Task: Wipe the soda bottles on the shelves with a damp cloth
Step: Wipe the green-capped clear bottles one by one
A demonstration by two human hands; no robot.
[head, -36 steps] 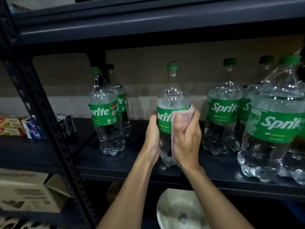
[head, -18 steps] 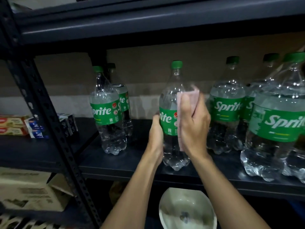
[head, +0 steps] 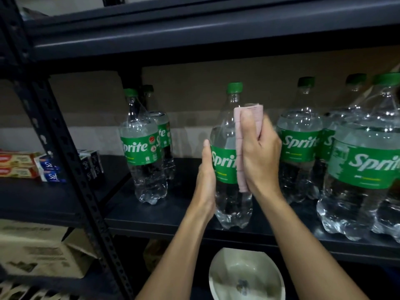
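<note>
My left hand (head: pixel 205 185) in grip on centre-frame Sprite bottle (head: pixel 225 135), right hand (head: pixel 259 159) tight around pink cloth (head: pixel 239 152) against it.

Clear soda bottles (head: pixel 232 161) carry green caps and green labels with white lettering, standing on a dark grey metal shelf (head: pixel 164 219). The folded cloth (head: pixel 240 148) is pale pink. Far left lie red-and-cream and blue-and-white cartons (head: pixel 32 166); below sits a white bowl (head: pixel 245 276).

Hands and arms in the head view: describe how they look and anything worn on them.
The left hand and right hand are bare: no gloves, rings or watch show. The left forearm and right forearm are slim and unsleeved to the picture's bottom edge.
</note>
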